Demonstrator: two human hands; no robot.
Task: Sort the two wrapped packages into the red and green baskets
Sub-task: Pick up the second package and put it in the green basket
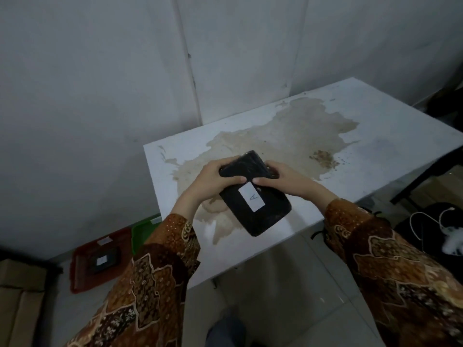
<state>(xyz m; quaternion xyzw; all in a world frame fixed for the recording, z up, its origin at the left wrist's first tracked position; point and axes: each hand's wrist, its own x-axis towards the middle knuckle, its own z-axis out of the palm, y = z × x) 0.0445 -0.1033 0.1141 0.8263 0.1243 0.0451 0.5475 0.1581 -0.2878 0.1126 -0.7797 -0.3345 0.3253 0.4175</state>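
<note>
A black wrapped package [263,211] with a white label marked "A" is held above the white table [390,136]. A second black wrapped package [246,164] lies just behind it. My left hand [213,179] and my right hand [288,179] grip both from either side, thumbs on the labelled one. On the floor at the lower left stands the red basket [82,274] with another black labelled package [104,260] inside. The green basket [140,229] beside it is largely hidden by my left sleeve.
The table top has a large brown stain [288,131]. Grey wall panels stand behind it. Cardboard boxes [17,296] sit at the far left on the floor. A dark bag with white cables [431,226] lies at the right.
</note>
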